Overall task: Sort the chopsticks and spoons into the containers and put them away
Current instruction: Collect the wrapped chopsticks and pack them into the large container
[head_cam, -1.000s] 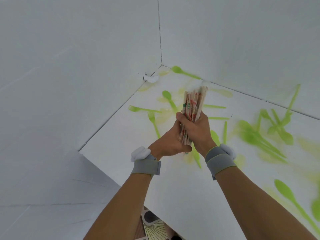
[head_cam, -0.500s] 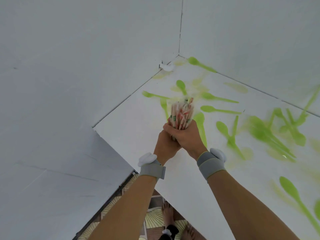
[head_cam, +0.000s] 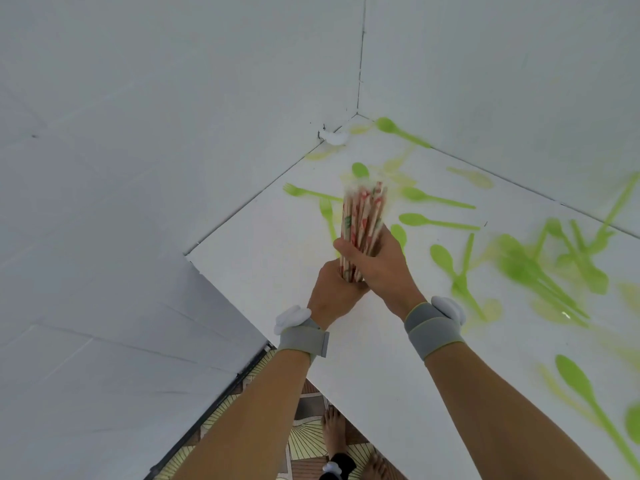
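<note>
**Chopsticks gathered upright, spoons still scattered**

At the left of centre my left hand (head_cam: 334, 289) curls its fingers (head_cam: 346, 270) round the foot of the chopstick bundle (head_cam: 363, 223). A second ago the bundle leaned away toward the upper right; half a second ago it stood shorter in my grip, and now it stands nearly upright again with its tips fanned a little at the top. I read that as tapping and squaring the ends, so the chopsticks are collected and, I judge, ready to go into a container, though no container shows anywhere in view.

Just right of that, my right hand (head_cam: 381, 261) wraps the bundle from the other side, its fingers closed across the sticks higher up than the left. The bundle sits between both palms, pinched by both hands, lifted off the white surface (head_cam: 277, 265).

Further right, the green spoons (head_cam: 436, 221) lie loose on the surface, apart from my hands, some blurred in a heap (head_cam: 540, 271) at the right edge. Two green forks (head_cam: 311, 197) lie behind the bundle at upper centre. None of the spoons is sorted yet.
</note>
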A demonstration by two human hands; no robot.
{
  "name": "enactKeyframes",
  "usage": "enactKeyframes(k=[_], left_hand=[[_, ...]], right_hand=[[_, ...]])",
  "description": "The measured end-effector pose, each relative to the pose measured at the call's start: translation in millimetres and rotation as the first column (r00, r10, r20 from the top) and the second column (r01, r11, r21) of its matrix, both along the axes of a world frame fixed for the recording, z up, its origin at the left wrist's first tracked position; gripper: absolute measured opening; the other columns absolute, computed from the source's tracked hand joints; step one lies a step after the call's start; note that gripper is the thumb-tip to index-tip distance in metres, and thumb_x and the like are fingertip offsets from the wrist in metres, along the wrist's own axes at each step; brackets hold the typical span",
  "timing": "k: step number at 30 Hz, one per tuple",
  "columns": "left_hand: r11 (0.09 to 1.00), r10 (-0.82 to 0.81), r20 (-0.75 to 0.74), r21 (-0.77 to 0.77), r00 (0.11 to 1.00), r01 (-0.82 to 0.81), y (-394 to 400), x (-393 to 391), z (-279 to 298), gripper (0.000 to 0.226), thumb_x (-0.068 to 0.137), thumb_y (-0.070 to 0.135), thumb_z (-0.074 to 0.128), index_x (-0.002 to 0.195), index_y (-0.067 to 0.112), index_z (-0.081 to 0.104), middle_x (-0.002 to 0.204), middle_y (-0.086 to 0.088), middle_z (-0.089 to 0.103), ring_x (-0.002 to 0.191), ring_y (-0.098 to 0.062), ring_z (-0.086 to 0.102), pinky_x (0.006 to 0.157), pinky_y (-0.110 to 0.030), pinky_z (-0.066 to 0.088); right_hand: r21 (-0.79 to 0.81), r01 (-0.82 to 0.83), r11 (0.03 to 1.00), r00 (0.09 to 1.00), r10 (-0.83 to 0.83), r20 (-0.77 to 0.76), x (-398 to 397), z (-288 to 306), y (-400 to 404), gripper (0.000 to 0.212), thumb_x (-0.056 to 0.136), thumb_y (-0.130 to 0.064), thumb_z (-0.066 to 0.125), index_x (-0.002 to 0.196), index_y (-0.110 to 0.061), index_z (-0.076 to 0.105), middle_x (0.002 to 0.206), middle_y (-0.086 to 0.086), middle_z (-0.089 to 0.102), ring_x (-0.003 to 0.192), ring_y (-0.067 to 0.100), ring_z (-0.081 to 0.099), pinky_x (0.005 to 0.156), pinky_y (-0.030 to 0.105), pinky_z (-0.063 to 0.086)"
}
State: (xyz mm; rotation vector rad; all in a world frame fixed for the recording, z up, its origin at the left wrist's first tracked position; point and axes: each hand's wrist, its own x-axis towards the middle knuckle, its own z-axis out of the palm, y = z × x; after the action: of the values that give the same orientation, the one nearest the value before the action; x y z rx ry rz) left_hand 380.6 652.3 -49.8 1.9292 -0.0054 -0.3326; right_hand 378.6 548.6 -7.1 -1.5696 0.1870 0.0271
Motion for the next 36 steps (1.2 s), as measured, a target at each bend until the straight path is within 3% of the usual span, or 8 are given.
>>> enactKeyframes(k=[2, 4, 8, 13, 18, 22, 26, 36], left_hand=[[0.998, -0.064, -0.053, 0.003, 0.997, 0.064, 0, 1, 1, 0.015, 0.086, 0.006, 0.071, 0.074, 0.011, 0.064, 0.055, 0.003, 0.061, 0.048, -0.009, 0.055, 0.052, -0.032, 0.046], [0.990, -0.133, -0.070, -0.066, 0.989, 0.128, -4, 0, 7, 0.012, 0.082, 0.004, 0.074, 0.089, 0.006, 0.065, 0.072, -0.011, 0.067, 0.059, -0.014, 0.061, 0.059, -0.032, 0.052], [0.966, -0.220, -0.088, -0.157, 0.971, 0.205, -9, -3, 16, 0.035, 0.084, -0.002, 0.071, 0.116, 0.006, 0.060, 0.095, -0.007, 0.069, 0.078, -0.007, 0.065, 0.071, -0.018, 0.053], [0.893, -0.145, -0.305, -0.451, 0.941, -0.008, -14, -8, 26, 0.020, 0.093, 0.035, 0.053, 0.099, 0.016, 0.058, 0.085, -0.006, 0.062, 0.072, -0.015, 0.061, 0.068, -0.025, 0.051], [0.986, 0.022, -0.200, -0.156, 0.979, -0.054, -25, -5, 14, 0.057, 0.104, 0.060, 0.033, 0.117, 0.018, 0.068, 0.101, -0.007, 0.075, 0.095, -0.023, 0.072, 0.089, -0.042, 0.059], [0.984, 0.125, -0.069, -0.121, 0.990, -0.133, -29, -8, 11, 0.046, 0.106, 0.049, 0.040, 0.103, 0.011, 0.065, 0.090, -0.012, 0.071, 0.080, -0.022, 0.069, 0.079, -0.046, 0.059], [0.973, 0.166, -0.006, -0.162, 0.986, -0.165, -30, -9, 14, 0.033, 0.107, 0.035, 0.047, 0.105, 0.007, 0.063, 0.081, -0.003, 0.069, 0.064, -0.006, 0.067, 0.057, -0.022, 0.055], [0.954, 0.269, 0.027, -0.142, 0.963, -0.262, -28, -1, 6, 0.024, 0.103, 0.039, 0.049, 0.095, 0.021, 0.061, 0.086, 0.001, 0.071, 0.081, -0.017, 0.070, 0.076, -0.036, 0.059]], right_hand=[[-0.041, 0.042, 0.998, 0.999, -0.041, 0.019, 2, 1, -5, 0.029, 0.095, -0.028, 0.071, 0.120, -0.016, 0.062, 0.104, 0.000, 0.072, 0.089, 0.004, 0.070, 0.078, 0.018, 0.056], [-0.055, 0.086, 0.995, 0.996, -0.086, -0.003, 5, -2, -8, 0.027, 0.102, -0.033, 0.060, 0.120, -0.013, 0.060, 0.101, 0.006, 0.071, 0.082, 0.003, 0.070, 0.073, 0.018, 0.054], [0.066, 0.111, 0.992, 0.989, -0.103, -0.107, 11, -7, -16, 0.030, 0.105, -0.038, 0.052, 0.122, -0.014, 0.059, 0.096, 0.008, 0.068, 0.080, 0.009, 0.069, 0.075, 0.026, 0.055], [0.124, 0.133, 0.983, 0.980, -0.112, -0.162, 14, -16, -18, 0.028, 0.105, -0.041, 0.051, 0.116, -0.018, 0.061, 0.101, 0.006, 0.069, 0.093, 0.019, 0.067, 0.089, 0.038, 0.057], [0.065, 0.248, 0.966, 0.962, -0.238, -0.137, 14, -20, -11, 0.030, 0.105, -0.047, 0.047, 0.112, -0.022, 0.063, 0.108, 0.003, 0.071, 0.098, 0.017, 0.068, 0.091, 0.037, 0.057], [0.005, 0.308, 0.951, 0.945, -0.306, -0.113, 15, -23, -10, 0.034, 0.104, -0.049, 0.049, 0.116, -0.021, 0.064, 0.107, -0.002, 0.073, 0.100, 0.015, 0.070, 0.093, 0.042, 0.057], [-0.055, 0.328, 0.943, 0.939, -0.332, -0.092, 19, -21, -11, 0.029, 0.103, -0.042, 0.052, 0.115, -0.020, 0.066, 0.104, -0.004, 0.073, 0.097, 0.014, 0.070, 0.092, 0.042, 0.057], [-0.023, 0.409, 0.912, 0.904, -0.409, -0.123, 23, -19, -14, 0.029, 0.104, -0.036, 0.052, 0.105, -0.008, 0.061, 0.084, 0.003, 0.064, 0.072, 0.014, 0.062, 0.070, 0.034, 0.056]])
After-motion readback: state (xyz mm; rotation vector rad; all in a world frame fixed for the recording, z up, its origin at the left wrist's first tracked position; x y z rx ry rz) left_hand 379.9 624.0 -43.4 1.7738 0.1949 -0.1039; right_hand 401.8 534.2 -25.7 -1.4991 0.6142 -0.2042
